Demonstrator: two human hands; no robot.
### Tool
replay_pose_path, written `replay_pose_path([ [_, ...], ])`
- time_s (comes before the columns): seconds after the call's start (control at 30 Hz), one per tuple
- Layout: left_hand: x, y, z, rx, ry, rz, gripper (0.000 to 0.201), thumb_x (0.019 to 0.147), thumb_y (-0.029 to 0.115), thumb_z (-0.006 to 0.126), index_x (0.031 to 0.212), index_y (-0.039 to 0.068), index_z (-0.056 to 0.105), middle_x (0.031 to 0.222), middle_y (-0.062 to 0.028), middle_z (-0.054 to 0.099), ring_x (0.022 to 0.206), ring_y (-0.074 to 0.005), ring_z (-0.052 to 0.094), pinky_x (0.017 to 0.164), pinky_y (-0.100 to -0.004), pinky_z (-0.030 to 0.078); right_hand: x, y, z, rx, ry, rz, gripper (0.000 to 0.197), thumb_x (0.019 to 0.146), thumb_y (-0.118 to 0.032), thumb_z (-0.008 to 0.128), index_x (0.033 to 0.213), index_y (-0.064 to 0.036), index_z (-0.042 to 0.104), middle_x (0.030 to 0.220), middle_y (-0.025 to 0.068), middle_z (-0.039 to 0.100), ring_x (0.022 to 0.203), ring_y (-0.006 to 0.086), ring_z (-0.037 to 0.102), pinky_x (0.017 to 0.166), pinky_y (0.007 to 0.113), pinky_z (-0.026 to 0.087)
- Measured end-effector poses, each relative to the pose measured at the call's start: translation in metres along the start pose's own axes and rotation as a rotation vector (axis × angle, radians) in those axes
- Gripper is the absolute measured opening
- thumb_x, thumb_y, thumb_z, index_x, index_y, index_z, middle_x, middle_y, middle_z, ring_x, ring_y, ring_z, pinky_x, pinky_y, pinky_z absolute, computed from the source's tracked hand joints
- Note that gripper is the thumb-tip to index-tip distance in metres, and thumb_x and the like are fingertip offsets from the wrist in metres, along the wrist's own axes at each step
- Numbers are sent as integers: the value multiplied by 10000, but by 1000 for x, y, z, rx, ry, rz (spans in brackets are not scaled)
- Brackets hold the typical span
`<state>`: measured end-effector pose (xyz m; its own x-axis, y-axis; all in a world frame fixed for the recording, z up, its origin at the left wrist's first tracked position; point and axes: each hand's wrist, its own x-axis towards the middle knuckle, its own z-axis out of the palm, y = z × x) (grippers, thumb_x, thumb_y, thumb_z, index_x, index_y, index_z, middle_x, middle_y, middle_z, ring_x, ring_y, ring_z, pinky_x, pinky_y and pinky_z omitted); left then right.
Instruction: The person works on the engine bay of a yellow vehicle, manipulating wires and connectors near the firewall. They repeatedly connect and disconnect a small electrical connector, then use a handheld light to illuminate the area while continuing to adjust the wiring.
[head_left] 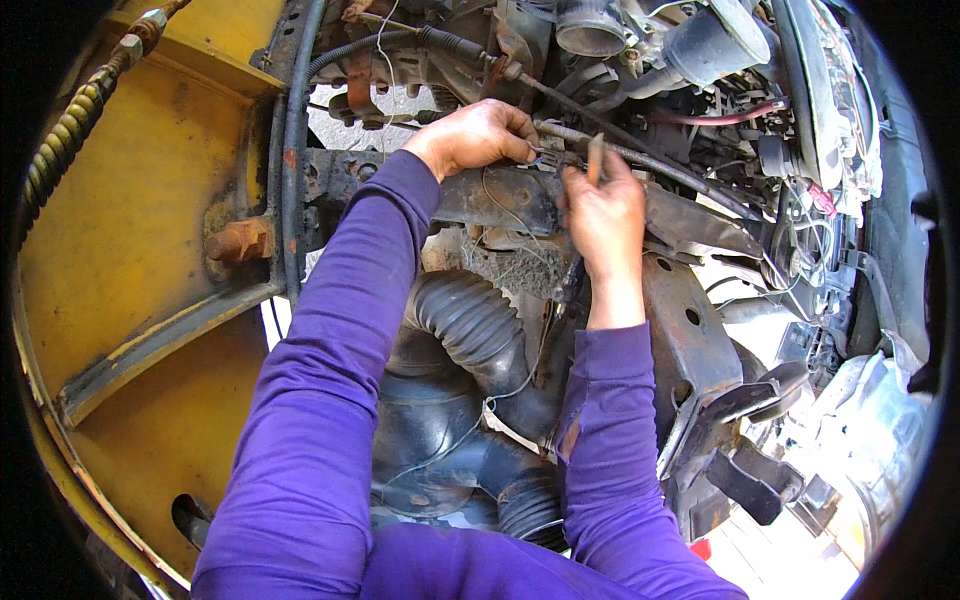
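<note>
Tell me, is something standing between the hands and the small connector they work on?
Nothing visible does. The left hand and right hand both already touch the small connector above the rusty crossbar.

You've got a rusty steel crossmember point(500, 195) running across the engine bay carrying everything here. A thin metal rod point(640, 155) lies along its top edge, dried grass and debris point(510, 262) clings underneath, and a ribbed black hose point(470, 320) curls just below.
</note>
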<state>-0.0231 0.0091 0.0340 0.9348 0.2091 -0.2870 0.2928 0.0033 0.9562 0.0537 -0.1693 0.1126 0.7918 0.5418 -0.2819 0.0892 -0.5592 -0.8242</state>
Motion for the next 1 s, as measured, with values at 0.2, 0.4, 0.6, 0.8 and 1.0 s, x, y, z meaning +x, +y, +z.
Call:
replay_pose_path([
  [0.2, 12, -21, 3, -90, 8, 61, 158, 887, 68, 704, 1016, -21, 683, 907, -32, 711, 844, -104, 602, 792, -279, 479, 9, 9, 3, -51, -71, -7, 382, 887, -99, 593, 1245, 28, 630, 838, 204, 713, 764, 280, 715, 745, 388, 539],
  [0.4, 9, -22, 8, -24, 82, 165, 166, 891, 100, 705, 1012, -13, 693, 866, -68, 719, 801, -138, 630, 764, -314, 511, 10, 24, 8, 32, -65, -50, 405, 835, -67, 606, 1216, 68, 626, 907, 225, 728, 844, 306, 713, 809, 395, 529],
  [0.6, -3, -4, 24, 316, 295, 236, 176, 916, 65, 653, 1070, -21, 649, 969, -170, 727, 934, -267, 698, 835, -382, 533, 18, 30, 6, -16, -59, -111, 475, 731, -35, 594, 1189, 83, 639, 999, 281, 716, 949, 363, 708, 881, 399, 524],
  [0.8, -9, 5, 33, 389, 426, 240, 197, 898, 75, 641, 1076, -7, 660, 1007, -222, 713, 1030, -401, 679, 868, -437, 538, 15, 23, 6, -61, -59, -104, 452, 750, -56, 571, 1176, 77, 644, 1004, 299, 708, 968, 394, 700, 901, 419, 518],
  [1.0, 0, -6, 20, 419, 245, 189, 237, 912, 165, 656, 1079, 0, 692, 984, -224, 713, 944, -374, 693, 836, -432, 527, 11, 21, 10, -11, -51, -86, 309, 887, -129, 636, 1137, 52, 656, 845, 192, 725, 776, 286, 716, 751, 389, 541],
])
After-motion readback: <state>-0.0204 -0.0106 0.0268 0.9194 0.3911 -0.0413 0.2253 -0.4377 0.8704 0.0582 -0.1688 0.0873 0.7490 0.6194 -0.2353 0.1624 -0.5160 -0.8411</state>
